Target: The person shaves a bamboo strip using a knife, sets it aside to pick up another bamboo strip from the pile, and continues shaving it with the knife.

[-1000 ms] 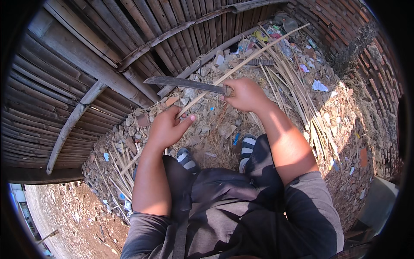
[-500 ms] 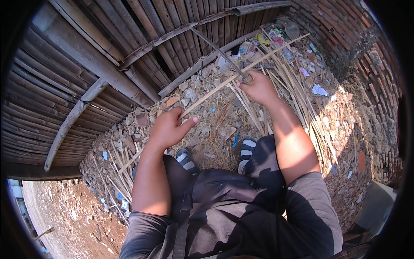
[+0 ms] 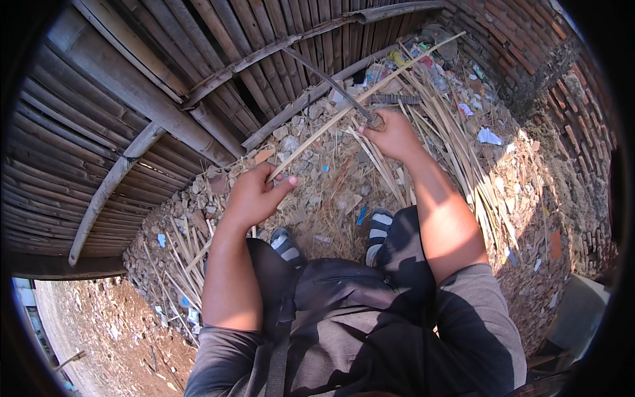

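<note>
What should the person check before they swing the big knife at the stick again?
1. Left hand grips the bamboo strip: ok.
2. Right hand closed on the knife handle: ok.
3. Blade apart from left fingers: ok.
4. Feet in striped sandals lie below the strip, close to the work: not ok.
5. Ground footing on rubble and loose strips: cannot tell.

Bits of old wrappers lie in the dirt and stones. A crumpled white wrapper (image 3: 489, 136) sits on the ground near the brick wall on the right. A small heap of bright wrappers (image 3: 405, 56), yellow, blue and red, lies at the top by the fence. A little blue scrap (image 3: 161, 239) rests on the stones at the left. No signs or screens show.
</note>
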Demonstrator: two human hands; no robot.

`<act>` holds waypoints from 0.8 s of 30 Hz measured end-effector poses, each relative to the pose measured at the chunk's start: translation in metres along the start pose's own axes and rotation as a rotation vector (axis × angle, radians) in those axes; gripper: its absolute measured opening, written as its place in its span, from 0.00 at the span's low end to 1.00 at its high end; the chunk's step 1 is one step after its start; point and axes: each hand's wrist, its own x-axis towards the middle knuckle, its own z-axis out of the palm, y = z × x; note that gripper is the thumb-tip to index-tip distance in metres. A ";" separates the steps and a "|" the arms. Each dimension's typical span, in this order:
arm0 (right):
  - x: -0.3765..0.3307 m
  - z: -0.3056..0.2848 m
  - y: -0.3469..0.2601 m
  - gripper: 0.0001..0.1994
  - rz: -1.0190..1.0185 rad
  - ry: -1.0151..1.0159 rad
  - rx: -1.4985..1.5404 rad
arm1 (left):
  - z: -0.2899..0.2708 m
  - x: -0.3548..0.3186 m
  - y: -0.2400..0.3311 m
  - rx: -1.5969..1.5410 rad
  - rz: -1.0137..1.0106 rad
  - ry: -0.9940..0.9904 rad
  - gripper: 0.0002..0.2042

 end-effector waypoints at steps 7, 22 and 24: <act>-0.004 -0.005 -0.003 0.22 0.127 0.062 0.065 | 0.003 -0.003 0.018 0.017 -0.027 0.066 0.24; 0.009 -0.014 0.032 0.28 0.176 0.116 0.171 | -0.002 -0.002 0.010 0.039 0.045 0.100 0.22; 0.009 -0.015 0.045 0.28 0.216 0.121 0.182 | -0.003 -0.003 0.015 0.044 0.030 0.086 0.22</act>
